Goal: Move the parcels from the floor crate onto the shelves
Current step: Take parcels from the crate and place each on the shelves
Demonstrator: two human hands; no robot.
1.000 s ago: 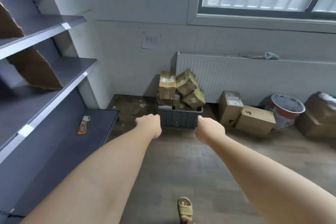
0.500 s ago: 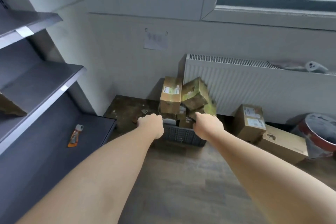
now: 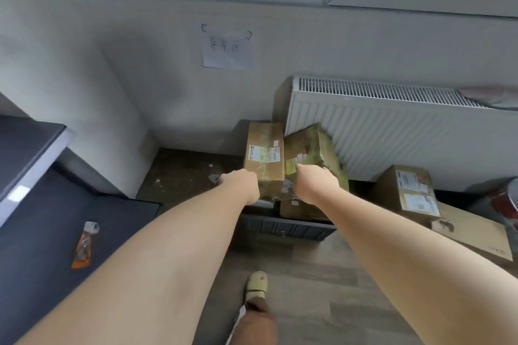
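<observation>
In the head view, the left hand (image 3: 241, 186) is pressed on the tall parcel (image 3: 264, 161) and the right hand (image 3: 315, 183) on the tilted parcel (image 3: 311, 148). Whether they grasp cannot be told. Both parcels are stacked in the grey crate (image 3: 288, 228), beside the shelves (image 3: 30, 145).

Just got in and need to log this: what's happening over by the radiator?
A person is reaching both hands into a dark floor crate piled with taped cardboard parcels. The left hand is at the upright parcel; the right hand is on the tilted parcel beside it. Whether either is gripped can't be told. The grey shelves at left hold only a small orange packet.
</observation>
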